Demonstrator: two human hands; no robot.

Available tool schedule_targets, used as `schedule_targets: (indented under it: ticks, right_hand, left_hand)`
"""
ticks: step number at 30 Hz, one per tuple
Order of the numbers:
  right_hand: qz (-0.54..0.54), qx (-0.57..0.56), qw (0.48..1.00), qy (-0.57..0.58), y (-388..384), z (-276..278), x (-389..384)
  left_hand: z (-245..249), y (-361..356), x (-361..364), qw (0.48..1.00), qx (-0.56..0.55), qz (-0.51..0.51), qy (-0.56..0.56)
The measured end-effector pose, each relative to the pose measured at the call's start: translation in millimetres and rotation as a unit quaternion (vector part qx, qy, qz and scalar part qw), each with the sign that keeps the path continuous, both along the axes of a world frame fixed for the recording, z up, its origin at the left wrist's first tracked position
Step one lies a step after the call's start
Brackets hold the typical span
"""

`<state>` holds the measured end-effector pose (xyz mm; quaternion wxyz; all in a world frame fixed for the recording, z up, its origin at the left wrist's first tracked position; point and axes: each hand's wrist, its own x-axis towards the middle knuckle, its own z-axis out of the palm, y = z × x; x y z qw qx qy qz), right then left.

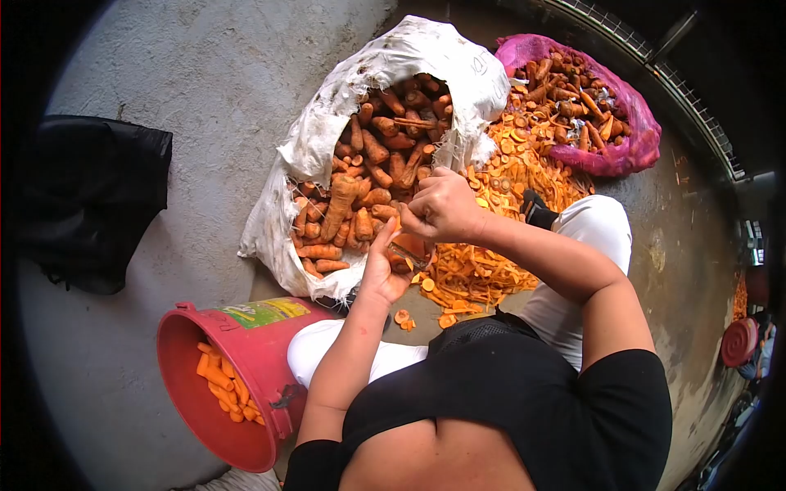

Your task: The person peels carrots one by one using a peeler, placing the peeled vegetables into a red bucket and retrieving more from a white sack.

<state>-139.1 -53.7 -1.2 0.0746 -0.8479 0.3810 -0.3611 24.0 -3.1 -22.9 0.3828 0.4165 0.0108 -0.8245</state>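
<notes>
My left hand [385,272] is curled with its thumb up, closed around a narrow, dark tool with a shiny edge [409,254] that sticks out to the right. Just above and to its right, my right hand [444,206] is bent into a fist, its fingertips close to the left thumb; I cannot tell what it grips. Past the hands, an open white sack [307,151] lies full of unpeeled carrots [372,151]. Orange peelings and cut carrot ends [483,266] are heaped under and beside my right forearm.
A red bucket [266,340] lies tipped at the left with peeled carrots [223,380] inside. At the far right, a pink mesh sack [643,135] holds carrot scraps. A black cloth-like item [102,192] is on the grey floor [213,98]. My white-clad legs [606,229] flank the peelings.
</notes>
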Motion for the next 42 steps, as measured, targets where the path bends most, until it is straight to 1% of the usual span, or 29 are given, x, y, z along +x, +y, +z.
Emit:
schedule_targets:
  ticks: [1,2,4,5,6,7,9,10,13,14,15,17,18,19,22,25,27,28,29,30,31,32,33,35,38,39,40,41,42]
  right_hand:
    - [0.005,-0.004,1.000,0.001,0,3,-2]
    - [0.009,-0.009,1.000,0.003,-1,4,-4]
    - [-0.092,-0.020,0.994,0.049,-21,-6,-16]
    - [-0.143,-0.026,0.987,0.071,-35,-13,-26]
    - [-0.187,0.061,0.970,0.141,-54,-20,-44]
    - [-0.230,0.146,0.940,0.207,-70,-26,-62]
    - [-0.266,0.117,0.924,0.247,-78,-36,-78]
    - [-0.263,0.143,0.920,0.253,-72,-22,-71]
    - [-0.223,0.331,0.903,0.157,-51,14,-35]
    - [-0.169,0.178,0.969,0.039,-45,-12,-32]
    - [-0.152,0.170,0.973,0.030,-34,0,-24]
    - [-0.054,0.083,0.995,0.007,-20,3,-14]
    - [-0.035,0.078,0.996,-0.007,-11,6,-9]
    - [-0.017,0.073,0.997,-0.021,-3,9,-4]
    - [0.002,0.041,0.999,0.017,4,6,-1]
    - [-0.021,0.027,0.999,-0.001,-3,1,-3]
    - [-0.046,0.037,0.998,-0.007,-11,-1,-9]
    - [-0.092,0.077,0.992,0.036,-22,-4,-15]
    - [-0.180,0.218,0.952,0.119,-36,-6,-26]
    - [-0.189,0.177,0.951,0.167,-53,-18,-46]
    - [-0.229,0.253,0.911,0.233,-70,-21,-63]
    - [-0.299,0.277,0.867,0.286,-80,-30,-77]
    - [-0.312,0.294,0.866,0.260,-79,-31,-89]
    - [-0.323,0.217,0.891,0.233,-76,-42,-93]
    - [-0.298,0.336,0.891,0.070,-58,-9,-67]
    - [-0.268,0.362,0.893,0.013,-51,1,-62]
    - [-0.241,0.360,0.901,-0.028,-40,12,-58]
    - [-0.212,0.358,0.907,-0.067,-30,20,-53]
    - [-0.196,0.331,0.920,-0.072,-22,19,-52]
  left_hand:
    - [-6,-1,1,1.000,0.012,0.001,0.014]
    - [-11,0,3,0.999,-0.025,-0.012,0.016]
    - [-11,1,4,0.994,-0.099,-0.040,0.020]
    - [-8,4,3,0.995,-0.090,-0.048,0.007]
    - [1,6,2,0.995,-0.082,-0.058,-0.005]
    - [6,6,1,0.995,-0.075,-0.068,-0.018]
    - [5,3,3,0.994,-0.076,-0.083,0.013]
    - [4,3,5,0.993,-0.075,-0.087,0.028]
    - [-2,-2,8,0.995,-0.061,-0.078,0.032]
    - [-2,-3,7,0.996,-0.056,-0.069,0.011]
    - [-3,-3,7,0.996,-0.060,-0.062,0.010]
    - [-6,-2,5,0.997,-0.068,-0.047,0.009]
    - [6,-4,-2,1.000,-0.008,-0.009,-0.012]
    - [5,-2,-2,1.000,-0.014,-0.016,-0.006]
    - [-3,2,1,0.998,-0.036,-0.041,0.009]
    - [-4,-1,-4,0.999,-0.034,-0.002,0.000]
    - [-14,0,1,0.994,-0.093,-0.057,-0.019]
    - [-14,1,2,0.989,-0.122,-0.084,-0.028]
    - [-13,2,3,0.988,-0.119,-0.102,-0.012]
    - [-4,4,3,0.986,-0.115,-0.121,0.003]
    - [5,6,3,0.984,-0.111,-0.142,0.018]
    - [13,7,2,0.985,-0.104,-0.138,0.026]
    - [13,6,2,0.988,-0.092,-0.119,0.037]
    - [11,1,4,0.993,-0.070,-0.076,0.059]
    - [5,-1,11,0.992,-0.100,-0.049,0.065]
    - [7,-2,10,0.991,-0.106,-0.043,0.066]
    - [12,-1,7,0.996,-0.081,-0.026,0.007]
    - [14,0,7,0.996,-0.081,-0.029,0.001]
    - [14,0,8,0.996,-0.081,-0.031,-0.005]
